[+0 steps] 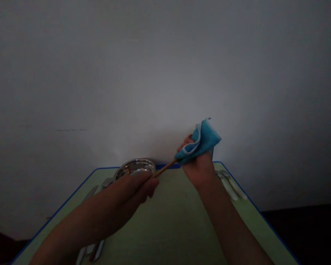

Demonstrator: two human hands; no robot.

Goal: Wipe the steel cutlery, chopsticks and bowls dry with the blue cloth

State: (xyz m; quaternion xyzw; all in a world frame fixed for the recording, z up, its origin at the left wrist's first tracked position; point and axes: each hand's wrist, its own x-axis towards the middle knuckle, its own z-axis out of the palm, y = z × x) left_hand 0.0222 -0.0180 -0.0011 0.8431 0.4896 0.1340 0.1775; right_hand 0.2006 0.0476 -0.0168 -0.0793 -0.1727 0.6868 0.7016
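Nearest us, our left forearm [79, 224] slants over the bench [176, 221], its hand [142, 186] closed on the lower end of a thin brown rod [165, 168]. The rod rises, tilted, above the bench into a blue cloth [205, 143] that our right fingers [188, 140] clamp around its other end. We cannot see that end, so a point or edge hidden there could catch the fabric or press through to our palm. If we squeezed and pulled hard, the smooth rod might slip from our left grip, or twist. Our left hand also sits right by the metal bowl [134, 167]; a careless dip of the wrist could knock it against the wall [165, 66].

The cloth looks soft and slightly fuzzy, folded to a loose corner with pale piping that could snag. The bowl is round, shiny and shallow-looking. Two slim pale-handled utensils [229, 188] lie at the right, a flat metal blade [91, 192] at the left, all on the matt green top with its blue edging [106, 168]
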